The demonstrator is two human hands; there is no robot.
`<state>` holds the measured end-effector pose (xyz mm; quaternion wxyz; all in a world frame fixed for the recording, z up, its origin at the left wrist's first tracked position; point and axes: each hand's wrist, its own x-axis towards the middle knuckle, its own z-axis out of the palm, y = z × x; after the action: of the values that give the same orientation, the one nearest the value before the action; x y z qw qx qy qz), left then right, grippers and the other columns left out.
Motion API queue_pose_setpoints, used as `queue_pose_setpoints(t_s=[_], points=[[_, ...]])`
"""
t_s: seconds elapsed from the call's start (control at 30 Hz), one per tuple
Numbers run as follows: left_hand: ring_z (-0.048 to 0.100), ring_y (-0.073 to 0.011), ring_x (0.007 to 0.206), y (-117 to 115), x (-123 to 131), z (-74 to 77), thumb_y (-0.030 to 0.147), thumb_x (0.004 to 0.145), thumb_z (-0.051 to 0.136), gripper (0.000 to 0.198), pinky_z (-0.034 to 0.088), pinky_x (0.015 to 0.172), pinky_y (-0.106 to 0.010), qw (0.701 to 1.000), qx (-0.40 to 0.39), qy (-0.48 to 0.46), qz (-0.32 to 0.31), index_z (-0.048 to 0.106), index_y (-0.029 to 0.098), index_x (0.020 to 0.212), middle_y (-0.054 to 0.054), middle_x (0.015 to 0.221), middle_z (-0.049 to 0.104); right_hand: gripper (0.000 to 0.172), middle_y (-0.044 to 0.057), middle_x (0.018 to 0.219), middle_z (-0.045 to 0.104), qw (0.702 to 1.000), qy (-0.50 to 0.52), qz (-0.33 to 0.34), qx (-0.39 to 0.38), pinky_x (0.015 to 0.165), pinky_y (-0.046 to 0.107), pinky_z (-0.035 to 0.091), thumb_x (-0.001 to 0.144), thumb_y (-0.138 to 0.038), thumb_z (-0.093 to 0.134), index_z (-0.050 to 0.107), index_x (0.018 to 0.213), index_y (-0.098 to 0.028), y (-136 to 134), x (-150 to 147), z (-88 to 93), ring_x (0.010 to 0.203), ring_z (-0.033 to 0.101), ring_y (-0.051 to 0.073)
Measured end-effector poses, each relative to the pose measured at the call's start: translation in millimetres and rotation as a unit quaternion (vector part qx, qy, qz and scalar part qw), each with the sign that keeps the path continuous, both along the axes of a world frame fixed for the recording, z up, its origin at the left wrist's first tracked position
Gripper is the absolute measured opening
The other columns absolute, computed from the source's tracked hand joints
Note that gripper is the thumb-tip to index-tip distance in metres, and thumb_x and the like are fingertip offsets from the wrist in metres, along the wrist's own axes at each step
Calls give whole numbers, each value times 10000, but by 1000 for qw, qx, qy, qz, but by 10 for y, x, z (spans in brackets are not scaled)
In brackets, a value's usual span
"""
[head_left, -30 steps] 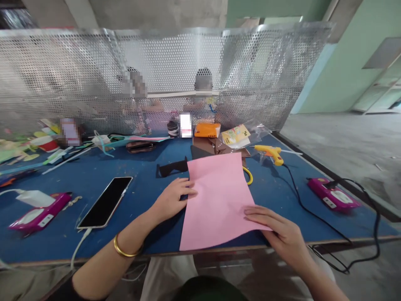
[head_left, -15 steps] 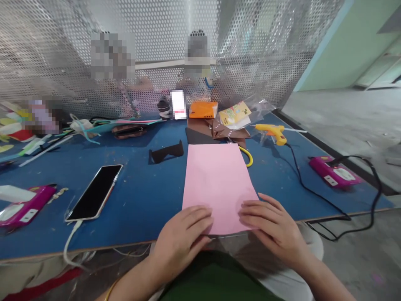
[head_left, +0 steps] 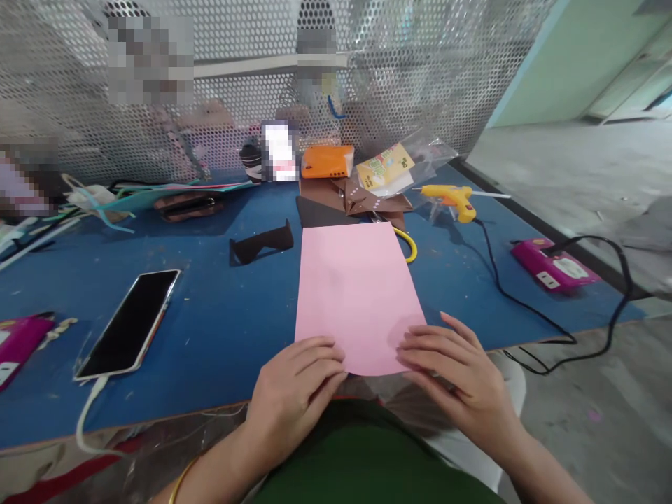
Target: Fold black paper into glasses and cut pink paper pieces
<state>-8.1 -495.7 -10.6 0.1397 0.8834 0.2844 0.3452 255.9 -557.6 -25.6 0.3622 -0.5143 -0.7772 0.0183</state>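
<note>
A sheet of pink paper lies on the blue table with its near end at the table's front edge. My left hand grips the near left corner, fingers on top and thumb along the edge. At the near right corner my right hand holds the sheet the same way, its index finger raised a little. Between the hands the near edge bows slightly. Beyond the sheet lie dark and brown paper pieces and a yellow scissor handle, partly covered. A black cut-out piece rests to the left.
A yellow glue gun lies at the back right, its cord running to a magenta power strip. On the left are a charging phone and another magenta strip. An orange pack stands near the perforated screen.
My view has shifted, so the table things appear higher and farther left. The sheet's near edge now curves more between my hands, which keep their places at the corners.
</note>
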Motion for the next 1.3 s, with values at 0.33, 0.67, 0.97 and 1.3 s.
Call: queue_pose_setpoints(t_s=[0.33, 0.67, 0.97, 1.3], points=[[688, -168, 887, 42, 39, 45, 154, 892, 675, 106, 551, 815, -304, 996, -81, -28, 17, 695, 204, 801, -15, 874, 747, 128, -41, 907, 745, 997, 41, -28, -62, 1117, 508, 271, 948, -216, 612, 666, 851, -281, 41, -225, 61, 964, 682, 201], [628, -173, 862, 59, 38, 119, 150, 872, 670, 179, 497, 743, -304, 985, -161, -8, 61, 648, 200, 702, -23, 875, 701, 157, -10, 974, 698, 990, 62, -58, -109, 1093, 537, 319, 916, -259, 636, 647, 760, -265, 65, -224, 48, 956, 660, 211], [596, -179, 885, 216, 27, 232, 209, 937, 613, 155, 453, 785, -322, 986, -114, 50, 109, 637, 208, 784, -7, 909, 710, 62, 27, 954, 732, 991, 23, -6, -130, 823, 414, 481, 935, -277, 644, 651, 920, -218, 182, -140, 213, 892, 671, 216], [668, -162, 851, 600, 11, 359, 210, 907, 643, 79, 453, 775, -298, 992, -42, 73, 92, 668, 223, 833, 20, 911, 744, 178, 44, 1057, 773, 999, 29, -10, -44, 793, 320, 563, 961, -178, 555, 724, 921, -215, 584, 9, 222, 949, 725, 202]])
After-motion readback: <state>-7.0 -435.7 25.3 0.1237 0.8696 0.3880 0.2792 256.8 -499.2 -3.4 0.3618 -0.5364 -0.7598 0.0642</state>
